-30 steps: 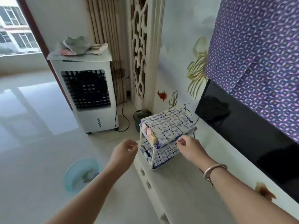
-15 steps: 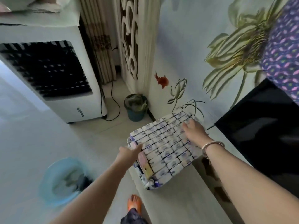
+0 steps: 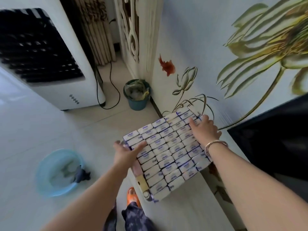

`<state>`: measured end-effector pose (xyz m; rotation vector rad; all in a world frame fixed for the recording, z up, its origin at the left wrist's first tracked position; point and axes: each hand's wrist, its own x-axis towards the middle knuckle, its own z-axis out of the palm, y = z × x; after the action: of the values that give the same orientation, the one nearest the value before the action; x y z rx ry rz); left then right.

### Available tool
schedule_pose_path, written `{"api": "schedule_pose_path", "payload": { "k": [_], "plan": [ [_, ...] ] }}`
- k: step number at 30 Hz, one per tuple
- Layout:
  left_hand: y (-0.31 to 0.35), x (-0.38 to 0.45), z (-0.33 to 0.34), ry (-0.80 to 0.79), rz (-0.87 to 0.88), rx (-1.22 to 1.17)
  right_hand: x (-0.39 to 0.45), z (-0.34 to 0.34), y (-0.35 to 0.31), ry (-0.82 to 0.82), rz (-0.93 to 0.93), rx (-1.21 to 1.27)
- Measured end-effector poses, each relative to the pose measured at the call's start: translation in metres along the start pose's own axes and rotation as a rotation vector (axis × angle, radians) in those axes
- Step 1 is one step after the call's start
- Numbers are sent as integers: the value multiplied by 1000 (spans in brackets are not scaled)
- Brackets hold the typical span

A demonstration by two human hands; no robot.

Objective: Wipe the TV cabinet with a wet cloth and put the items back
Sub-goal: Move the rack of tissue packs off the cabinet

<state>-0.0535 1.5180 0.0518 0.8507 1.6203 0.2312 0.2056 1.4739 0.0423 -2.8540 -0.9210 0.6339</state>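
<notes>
A rack covered in small white-and-purple tissue packs (image 3: 166, 150) stands at the left end of the white TV cabinet (image 3: 186, 207). My left hand (image 3: 128, 152) presses against its near-left edge, thumb lying on the top packs. My right hand (image 3: 204, 129), with a bracelet on the wrist, grips the far-right corner of the rack's top. A wet dark cloth (image 3: 80, 175) hangs over the rim of a blue basin (image 3: 50, 185) on the floor to the left.
The black TV screen (image 3: 275, 140) sits at the right on the cabinet. A green waste bin (image 3: 137, 95) stands in the corner by the painted wall. A white air cooler (image 3: 43, 52) with its cable is at far left. My orange slipper (image 3: 132, 195) is beside the cabinet.
The view has tilted down and come closer. My left hand went from hanging short of the rack to touching its edge. My right hand slid from the rack's front to its far-right corner.
</notes>
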Motion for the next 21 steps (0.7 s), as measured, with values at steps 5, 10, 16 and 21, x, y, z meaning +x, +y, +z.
{"api": "schedule_pose_path", "payload": {
  "k": [5, 10, 16, 21],
  "plan": [
    [19, 16, -11, 19, 52, -42, 0, -5, -10, -62, 69, 68],
    [36, 38, -30, 31, 125, 16, -2, 3, -12, -106, 107, 155],
    [25, 41, -33, -83, 106, -41, -6, 0, -25, -179, 190, 378],
    [38, 49, -49, -121, 148, -95, -12, -4, -49, -177, 280, 362]
  ]
}}
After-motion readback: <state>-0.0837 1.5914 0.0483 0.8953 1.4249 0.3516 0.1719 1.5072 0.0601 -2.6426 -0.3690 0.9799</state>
